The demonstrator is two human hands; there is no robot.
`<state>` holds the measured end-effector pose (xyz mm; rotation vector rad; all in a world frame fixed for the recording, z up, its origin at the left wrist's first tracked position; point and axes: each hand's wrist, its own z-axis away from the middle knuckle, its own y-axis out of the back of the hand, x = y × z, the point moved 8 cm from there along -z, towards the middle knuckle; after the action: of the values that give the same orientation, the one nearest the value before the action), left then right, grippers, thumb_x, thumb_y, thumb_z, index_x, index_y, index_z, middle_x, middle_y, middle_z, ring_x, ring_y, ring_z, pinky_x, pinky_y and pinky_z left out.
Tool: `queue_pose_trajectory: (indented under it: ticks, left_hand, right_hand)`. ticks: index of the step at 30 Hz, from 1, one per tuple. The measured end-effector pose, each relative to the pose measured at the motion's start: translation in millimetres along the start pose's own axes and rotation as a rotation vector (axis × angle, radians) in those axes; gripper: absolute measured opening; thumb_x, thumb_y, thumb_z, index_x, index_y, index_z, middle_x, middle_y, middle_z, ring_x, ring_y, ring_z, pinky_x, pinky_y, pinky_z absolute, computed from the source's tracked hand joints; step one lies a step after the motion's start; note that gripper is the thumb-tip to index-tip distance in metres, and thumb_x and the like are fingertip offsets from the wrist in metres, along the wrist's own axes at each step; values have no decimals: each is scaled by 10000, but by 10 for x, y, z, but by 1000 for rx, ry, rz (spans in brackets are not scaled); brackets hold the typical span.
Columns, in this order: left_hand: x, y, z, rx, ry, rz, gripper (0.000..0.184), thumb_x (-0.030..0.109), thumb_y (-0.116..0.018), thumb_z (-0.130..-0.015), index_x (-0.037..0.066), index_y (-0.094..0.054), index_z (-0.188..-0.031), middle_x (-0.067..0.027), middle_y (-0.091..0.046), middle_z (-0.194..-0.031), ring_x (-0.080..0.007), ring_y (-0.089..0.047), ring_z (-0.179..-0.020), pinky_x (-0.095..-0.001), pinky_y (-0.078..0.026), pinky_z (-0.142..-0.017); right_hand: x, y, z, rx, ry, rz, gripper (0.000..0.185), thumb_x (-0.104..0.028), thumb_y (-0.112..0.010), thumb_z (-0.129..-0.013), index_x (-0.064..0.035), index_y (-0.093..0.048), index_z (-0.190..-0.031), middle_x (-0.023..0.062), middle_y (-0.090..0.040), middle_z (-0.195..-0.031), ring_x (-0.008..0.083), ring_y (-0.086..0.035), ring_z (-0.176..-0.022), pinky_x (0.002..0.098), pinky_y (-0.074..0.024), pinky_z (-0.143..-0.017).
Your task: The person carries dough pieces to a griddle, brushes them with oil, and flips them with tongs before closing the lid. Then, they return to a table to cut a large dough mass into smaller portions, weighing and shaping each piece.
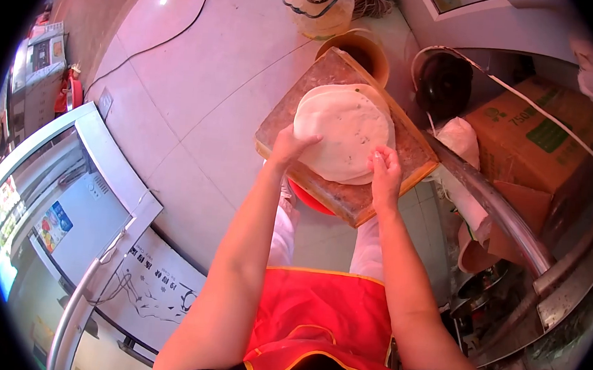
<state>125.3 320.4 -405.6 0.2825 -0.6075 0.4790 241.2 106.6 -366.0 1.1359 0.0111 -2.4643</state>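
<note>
A stack of round, pale flatbreads [338,126] lies on a square wooden board [280,125] in front of me. A few small specks or holes mark the top one. My left hand [292,145] holds the stack at its lower left edge, thumb stretched over the top and the other fingers mostly hidden. At the lower right edge, my right hand [385,170] is closed, thumb and fingertips pinched together. Whatever is between those fingertips is too small to make out.
Under the board shows part of a red round thing [309,198]. Beyond it stand a yellowish bucket [380,64] and a jug with a black handle [315,11]. A cardboard box [527,132] and a metal rail [501,213] are at right, a white-framed cabinet [140,208] at left.
</note>
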Motion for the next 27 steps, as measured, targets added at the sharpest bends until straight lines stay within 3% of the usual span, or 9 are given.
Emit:
queue_pose_trajectory:
  ticks: [6,8,9,11,14,18,21,24,27]
  left_hand:
    - [577,-413,610,172,-220,-679,278,184,-691,-745,60,-667,-993,-129,-671,-976,-262,-661,-855,-353,-523,-713]
    - [752,-838,1121,79,-629,-780,340,154,-646,-725,88,-643,-1059,-110,-662,-929,-266,-653,-779,-368,-521,-650]
    - [817,-1057,1343,-21,-693,-847,386,134,-610,-729,99,-608,-1114,-92,-652,-924,-256,-644,-742,-360,-520,-625]
    - [852,-1420,1755,-193,-804,-955,471,99,-550,-750,94,-523,-1221,-91,-623,-946,-252,-624,-694,-341,-514,-584]
    - [833,-1672,2277,-258,-873,-1054,520,69,-512,-768,40,-448,-1283,-153,-575,-1025,-270,-616,-739,-329,-515,-575]
    - [1128,-1567,2946,-203,-874,-1075,556,64,-527,-755,-30,-410,-1290,-239,-522,-1087,-282,-613,-832,-347,-525,-603]
    - [1661,-1185,3487,-249,-879,-954,540,143,-647,-752,43,-482,-1256,-191,-527,-1142,-282,-613,-908,-337,-538,-649]
    - [2428,-883,4018,-353,-894,-864,459,251,-705,-772,81,-564,-1174,-156,-585,-1081,-278,-632,-897,-334,-543,-669]
    - [3329,-493,4493,-386,-855,-491,292,126,-664,-786,22,-619,-1055,-105,-655,-930,-237,-641,-739,-315,-529,-651]
  right_hand:
    - [-17,60,-85,105,-51,-126,326,-236,-422,-951,-4,-534,-1152,105,-559,-1122,187,-524,-1057,303,-407,-936]
    - [209,275,-121,242,-90,-313,378,-286,-415,-945,8,-537,-1149,122,-545,-1169,219,-510,-1089,317,-371,-969]
    - [343,281,-91,272,-227,-584,427,-332,-402,-941,6,-518,-1173,125,-533,-1193,234,-497,-1118,336,-367,-986]
    - [616,365,-98,27,-151,-1091,386,-302,-473,-914,-18,-518,-1171,125,-528,-1192,228,-490,-1134,353,-380,-976]
    - [394,431,262,20,-263,-1096,364,-287,-483,-892,-18,-527,-1132,128,-536,-1157,239,-501,-1101,360,-390,-951]
    - [-117,409,804,-55,-242,-988,334,-267,-495,-862,-19,-540,-1081,133,-546,-1110,253,-515,-1056,368,-403,-917]
    - [-722,342,1281,-127,-118,-772,312,-252,-505,-840,-19,-550,-1043,136,-554,-1074,264,-525,-1023,375,-413,-892]
    - [-1545,362,1798,-159,150,-374,290,-237,-515,-817,-20,-559,-1005,139,-562,-1039,275,-536,-990,381,-422,-867]
    - [-2547,565,2411,-118,556,152,268,-222,-524,-795,-20,-569,-967,143,-570,-1004,286,-546,-957,387,-432,-842]
